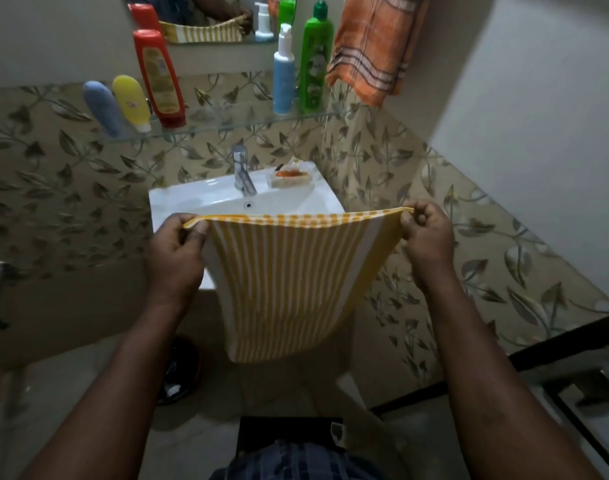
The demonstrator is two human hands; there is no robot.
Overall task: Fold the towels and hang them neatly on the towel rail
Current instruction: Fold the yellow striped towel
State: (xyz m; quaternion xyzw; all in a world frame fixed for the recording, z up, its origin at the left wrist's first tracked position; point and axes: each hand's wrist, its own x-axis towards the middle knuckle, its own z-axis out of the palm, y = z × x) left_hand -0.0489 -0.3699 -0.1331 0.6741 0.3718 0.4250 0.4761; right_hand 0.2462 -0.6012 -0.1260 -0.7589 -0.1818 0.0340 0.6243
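**Yellow-and-white striped cotton towel held taut above the basin**

Yellow-striped towel [289, 282] hangs below both grips, top edge running left-right. Left hand [176, 251] and right hand [428, 237] each pinch a corner (equally near), over the white ceramic sink [192, 199].

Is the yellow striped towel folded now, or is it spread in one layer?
Folded, it seems: the yellow striped towel hangs between left hand and right hand, two edges together at the top, rounded at the bottom.
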